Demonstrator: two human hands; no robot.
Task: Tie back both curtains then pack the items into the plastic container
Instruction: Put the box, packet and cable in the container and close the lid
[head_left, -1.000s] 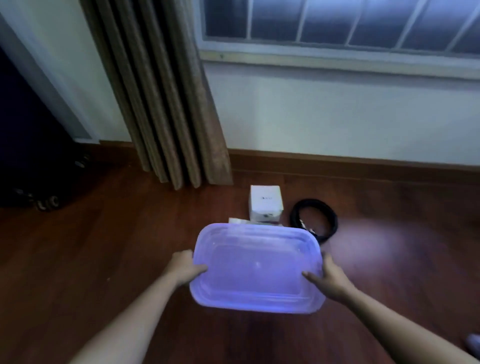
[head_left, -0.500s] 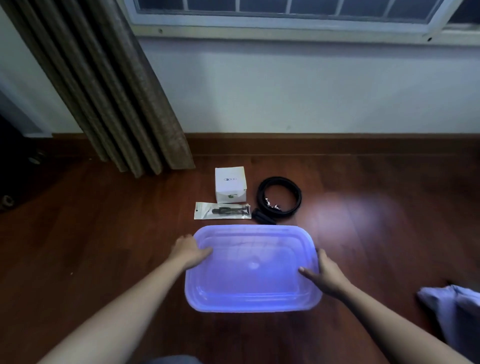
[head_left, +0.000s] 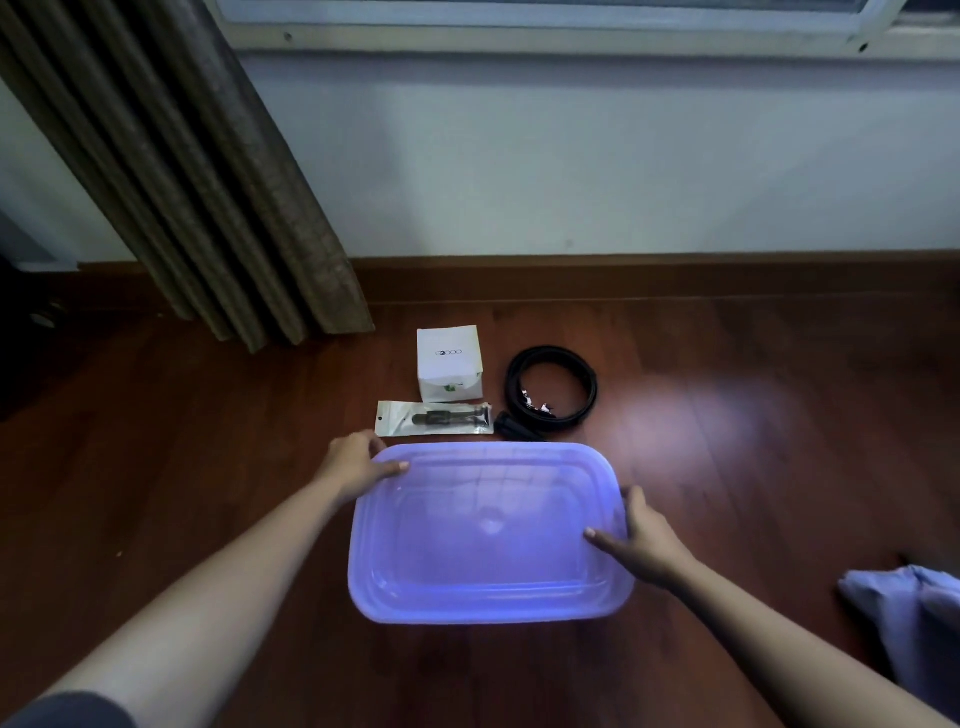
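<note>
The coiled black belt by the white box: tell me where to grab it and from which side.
Take the coiled black belt from above, pinching across the stacked bands on its right side. It lies flat on the floor, so only a top approach seems workable; the right side is clear, while the white box and plastic container crowd the left and near sides.

Plastic container (head_left: 488, 535), lower centre: translucent, smooth, glossy lid. Floor (head_left: 753, 415): polished wood, reflective sheen. Curtain (head_left: 208, 182), upper left: coarse matt cloth. Box (head_left: 449, 358): matt white card. Sachet (head_left: 434, 418): shiny clear film. Coiled belt (head_left: 550, 387): black, slight sheen.
</note>
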